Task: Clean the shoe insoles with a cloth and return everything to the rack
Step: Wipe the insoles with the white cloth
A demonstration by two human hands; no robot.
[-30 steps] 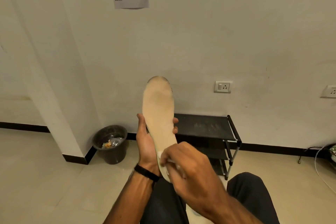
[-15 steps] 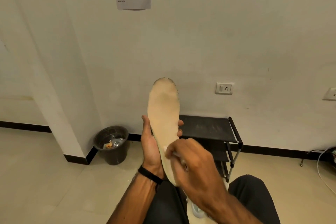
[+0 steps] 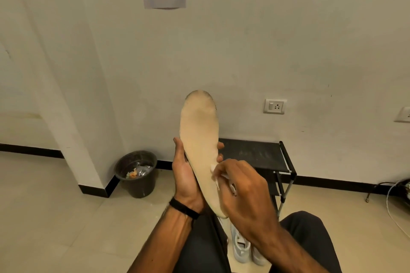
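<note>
While the left hand point(image 3: 185, 175) gripped the long beige foam insole point(image 3: 200, 139) above the black metal rack point(image 3: 255, 155), the right hand point(image 3: 241, 193) pinched a small white cloth point(image 3: 218, 178) against it mid-wipe, with the toe seemingly next.

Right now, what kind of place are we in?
Probably a home entryway or hall, not a workshop: a low black shoe rack stands against a plain painted wall, white shoes sit on the tiled floor, and a waste bin stands by the pillar.

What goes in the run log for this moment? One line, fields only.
phase: wiping | left hand: holds insole upright | right hand: presses cloth on insole | rack: behind
</note>
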